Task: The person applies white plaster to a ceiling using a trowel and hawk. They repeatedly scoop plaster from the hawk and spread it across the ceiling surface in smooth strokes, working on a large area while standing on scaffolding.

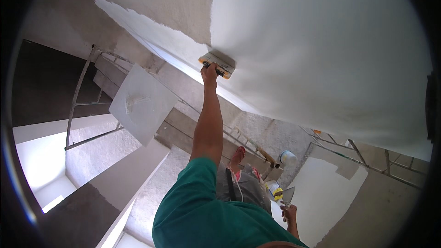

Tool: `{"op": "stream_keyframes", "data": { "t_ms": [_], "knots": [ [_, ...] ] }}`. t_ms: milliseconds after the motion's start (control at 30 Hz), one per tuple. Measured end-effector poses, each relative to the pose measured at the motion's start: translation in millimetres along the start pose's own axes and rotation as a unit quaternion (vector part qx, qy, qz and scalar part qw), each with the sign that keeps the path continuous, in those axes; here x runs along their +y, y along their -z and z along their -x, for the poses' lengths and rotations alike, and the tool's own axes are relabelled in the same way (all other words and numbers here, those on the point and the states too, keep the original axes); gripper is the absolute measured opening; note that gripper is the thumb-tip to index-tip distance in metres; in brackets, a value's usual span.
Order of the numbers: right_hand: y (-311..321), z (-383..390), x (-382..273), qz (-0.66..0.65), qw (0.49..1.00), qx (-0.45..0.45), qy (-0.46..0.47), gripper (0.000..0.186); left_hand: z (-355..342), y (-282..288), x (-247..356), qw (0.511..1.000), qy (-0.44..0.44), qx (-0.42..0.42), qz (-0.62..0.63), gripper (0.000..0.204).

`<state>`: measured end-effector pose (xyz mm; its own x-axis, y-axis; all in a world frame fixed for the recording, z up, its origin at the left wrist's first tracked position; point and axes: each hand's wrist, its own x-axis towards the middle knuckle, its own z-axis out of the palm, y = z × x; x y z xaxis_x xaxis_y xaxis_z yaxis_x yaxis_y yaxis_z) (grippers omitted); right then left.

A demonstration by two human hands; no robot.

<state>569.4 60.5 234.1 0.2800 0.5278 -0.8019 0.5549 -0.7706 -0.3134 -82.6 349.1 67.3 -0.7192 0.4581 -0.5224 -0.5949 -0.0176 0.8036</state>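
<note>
My left arm stretches up and forward, and my left hand (209, 74) grips a wide filling knife (217, 64) with an orange-edged blade. The blade lies against the large plastered surface (294, 41), close to the border between white filler and bare grey-brown plaster (170, 4). Low on the right, near my waist, my right hand (288, 213) is closed around the handle of a smaller putty knife (288, 194). Its flared metal blade points up, beside a yellow and white container (274, 190) whose contents I cannot make out.
I am on scaffold planks (183, 131), my red-shod foot (238, 155) on them. A white sheet (144, 103) with a smear lies on the planks at left. Metal scaffold frames (76, 96) stand left and right (363, 154). A white bucket (288, 157) is on the floor below.
</note>
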Motion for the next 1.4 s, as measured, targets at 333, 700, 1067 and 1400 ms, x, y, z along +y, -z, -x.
{"op": "stream_keyframes", "data": {
  "t_ms": [333,700,1067,1400],
  "knots": [
    [17.4,-50.0,14.9,0.056,0.993,-0.027,0.101,0.017,117.6,-62.4,194.4,0.987,-0.148,-0.061,0.025,0.02],
    [39.6,-51.4,-9.1,0.043,0.985,-0.041,0.16,0.005,305.7,-196.3,490.3,0.928,-0.342,-0.132,-0.059,0.027],
    [62.0,-57.8,-46.2,0.182,0.868,0.062,0.458,0.03,439.3,38.9,292.8,0.91,-0.344,-0.155,0.175,0.044],
    [-3.5,74.9,-250.9,0.269,0.784,-0.155,0.537,0.035,506.1,204.3,72.3,0.966,-0.13,0.074,0.213,0.047]
  ]
}}
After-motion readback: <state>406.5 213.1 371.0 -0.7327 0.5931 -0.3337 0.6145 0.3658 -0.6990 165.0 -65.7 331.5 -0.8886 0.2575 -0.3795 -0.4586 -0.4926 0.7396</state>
